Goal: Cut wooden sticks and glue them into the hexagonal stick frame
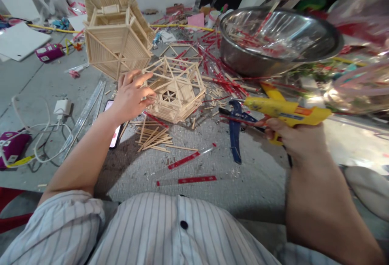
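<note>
My right hand (pixel 299 137) is wrapped round the grip of a yellow hot glue gun (pixel 284 111), its nozzle pointing left. Beneath that nozzle lies a blue-handled cutting tool (pixel 235 135) on the floor. My left hand (pixel 132 95) has its fingers spread at the left edge of a low frame of thin wooden sticks (pixel 182 99); whether the fingertips touch it I cannot tell. Behind this hand stands a taller hexagonal wooden-stick structure (pixel 117 46). A heap of loose wooden sticks (pixel 154 139) lies in front of the low frame. Partly under my left forearm is a phone (pixel 114 139).
A large steel bowl (pixel 255 62) of red-and-clear wrappers stands at the back right. Torn wrappers (pixel 197 179) lie close to me. On the left are a white charger (pixel 63 108) with cables and purple devices (pixel 50 53). Plastic bags crowd the far right.
</note>
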`<control>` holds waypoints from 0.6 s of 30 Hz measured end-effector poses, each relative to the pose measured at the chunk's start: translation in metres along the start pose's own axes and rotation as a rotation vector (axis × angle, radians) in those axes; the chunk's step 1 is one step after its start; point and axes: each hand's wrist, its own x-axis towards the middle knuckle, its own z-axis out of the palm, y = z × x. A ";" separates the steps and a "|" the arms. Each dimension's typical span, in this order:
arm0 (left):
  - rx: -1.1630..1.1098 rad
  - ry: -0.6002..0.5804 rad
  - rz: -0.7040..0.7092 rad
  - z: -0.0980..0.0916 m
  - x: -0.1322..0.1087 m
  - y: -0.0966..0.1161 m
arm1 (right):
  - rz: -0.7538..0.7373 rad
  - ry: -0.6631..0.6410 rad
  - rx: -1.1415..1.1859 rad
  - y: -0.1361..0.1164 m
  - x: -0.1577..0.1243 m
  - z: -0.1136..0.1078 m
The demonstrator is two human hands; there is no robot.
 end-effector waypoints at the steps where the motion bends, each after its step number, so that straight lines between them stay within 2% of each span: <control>1: -0.007 0.008 -0.003 0.001 0.000 -0.001 | 0.001 0.002 0.007 0.000 0.000 0.000; 18: -0.094 0.071 0.017 0.011 0.007 -0.010 | -0.036 -0.030 -0.003 0.002 0.001 0.003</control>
